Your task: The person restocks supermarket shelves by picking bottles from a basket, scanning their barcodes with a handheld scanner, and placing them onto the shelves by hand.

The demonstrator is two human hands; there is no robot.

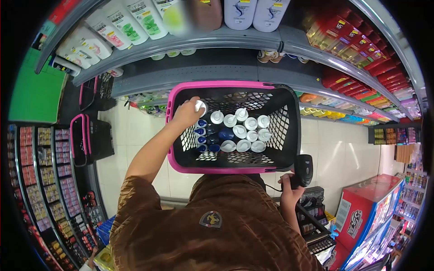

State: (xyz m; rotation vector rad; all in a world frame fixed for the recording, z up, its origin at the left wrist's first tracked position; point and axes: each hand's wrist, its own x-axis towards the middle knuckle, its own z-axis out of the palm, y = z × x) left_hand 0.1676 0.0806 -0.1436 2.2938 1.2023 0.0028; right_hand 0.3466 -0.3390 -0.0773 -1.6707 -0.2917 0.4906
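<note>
A black shopping basket (294,122) with a pink handle (217,85) stands in front of my body. Inside it are several upright white pump bottles (241,114) and several blue-topped bottles (201,131). At the basket's left back corner, my left hand (186,114) has its fingers closed around a white bottle (201,107), seen from the top. My right hand (290,191) grips a black handheld barcode scanner (304,168), just outside the basket's right front corner. The scanner's cable hangs beside that hand.
Shelves ahead carry white shampoo bottles (151,20), lilac bottles (239,13) and red-capped bottles (346,34). More black-and-pink baskets (97,137) stand at left, near a rack of small packets (47,176). A red freezer (361,212) is at right. Part of another person's hand (91,259) shows lower left.
</note>
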